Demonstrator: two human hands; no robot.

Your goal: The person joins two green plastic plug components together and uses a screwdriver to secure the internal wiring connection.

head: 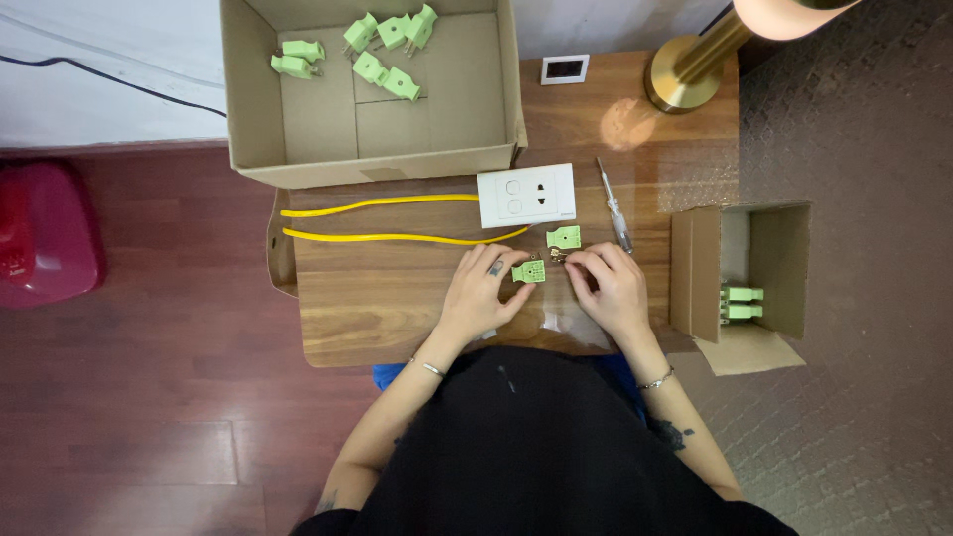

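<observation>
Both hands work at the near middle of the wooden worktop [377, 308]. Left hand [478, 296] pinches a green plug half [529, 271]; right hand [611, 288] curls narrow beside it, fingertips at small metal parts, too small to tell exactly. Second green plug half [564, 237] lies just beyond, close below the white socket plate [526, 196]. Yellow cable [382, 220] runs left from that plate. Screwdriver [615, 208] right of it. Large cardboard box [372, 89] of green plugs crowds the far edge; small box [740, 278] past the right edge. Brass lamp base [685, 74] far right.
</observation>
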